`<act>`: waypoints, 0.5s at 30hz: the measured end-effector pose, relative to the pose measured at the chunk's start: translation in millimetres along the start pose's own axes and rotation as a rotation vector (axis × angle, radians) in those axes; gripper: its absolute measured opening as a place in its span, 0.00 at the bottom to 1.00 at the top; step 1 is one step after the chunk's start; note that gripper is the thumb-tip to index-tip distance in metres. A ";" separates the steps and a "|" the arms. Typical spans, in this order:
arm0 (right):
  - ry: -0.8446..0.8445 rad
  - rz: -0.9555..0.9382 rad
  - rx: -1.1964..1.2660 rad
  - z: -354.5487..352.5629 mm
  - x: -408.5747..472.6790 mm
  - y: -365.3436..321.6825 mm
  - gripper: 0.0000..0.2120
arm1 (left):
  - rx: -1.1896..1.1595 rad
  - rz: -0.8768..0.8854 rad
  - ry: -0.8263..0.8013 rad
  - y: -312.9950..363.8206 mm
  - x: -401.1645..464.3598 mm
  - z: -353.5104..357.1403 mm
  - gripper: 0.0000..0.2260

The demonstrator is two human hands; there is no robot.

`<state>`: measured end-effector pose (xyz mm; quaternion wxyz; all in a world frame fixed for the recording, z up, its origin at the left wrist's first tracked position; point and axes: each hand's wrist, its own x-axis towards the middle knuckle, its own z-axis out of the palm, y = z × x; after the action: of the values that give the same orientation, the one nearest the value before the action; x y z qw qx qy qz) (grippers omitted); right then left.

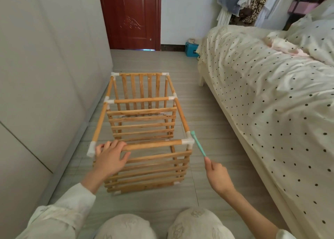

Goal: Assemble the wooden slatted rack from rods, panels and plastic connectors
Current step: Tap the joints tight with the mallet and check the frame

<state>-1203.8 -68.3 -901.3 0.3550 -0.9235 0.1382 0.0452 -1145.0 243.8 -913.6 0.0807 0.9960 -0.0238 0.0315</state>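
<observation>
1. The wooden rack [142, 130] stands on the grey floor [207, 115] about mid-frame, with the bed [271, 94] to its right and white cabinet panels [45, 67] to its left.
2. Left hand [111, 156] is on the rack's near top rod [153, 145], at the left end. Fingers are curled over the rod, thumb underneath, so it's gripping it.
3. Right hand [217, 176] is just off the rack's near right side, pinching the end of a small teal mallet [197, 143].
4. The mallet's head sits right at the white plastic connector [188, 142] on the rack's near right top corner. Touching or just beside, can't really tell.
5. Past the rack's far end there's a dark red door [132, 16] and a teal box [191, 49].
</observation>
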 end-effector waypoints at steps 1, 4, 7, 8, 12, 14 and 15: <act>0.053 -0.009 0.055 -5.8 2.7 -5.5 0.22 | 0.068 -0.017 0.002 3.1 -0.6 0.6 0.15; 0.175 -0.065 0.263 -22.0 7.8 -20.6 0.22 | 0.122 0.032 -0.068 38.1 3.5 0.6 0.18; 0.130 -0.031 0.307 -18.0 6.5 -15.2 0.20 | -0.007 0.250 -0.199 99.4 13.0 3.0 0.27; 0.116 -0.027 0.306 -14.9 5.8 -9.5 0.19 | -0.044 0.290 -0.246 114.7 16.6 3.5 0.29; 0.115 -0.018 0.329 -11.1 4.8 9.4 0.17 | -0.118 0.285 -0.289 125.8 29.3 8.2 0.27; 0.147 0.015 0.359 -10.5 6.2 16.6 0.18 | -0.140 0.282 -0.253 121.6 30.3 10.9 0.26; 0.160 0.034 0.374 -10.2 6.7 18.8 0.18 | -0.159 0.282 -0.229 119.6 30.4 11.6 0.24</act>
<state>-1202.9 -90.0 -907.0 0.5073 -0.8397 0.1876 -0.0489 -1120.4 122.7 -904.0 0.1505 0.9704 -0.1743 -0.0729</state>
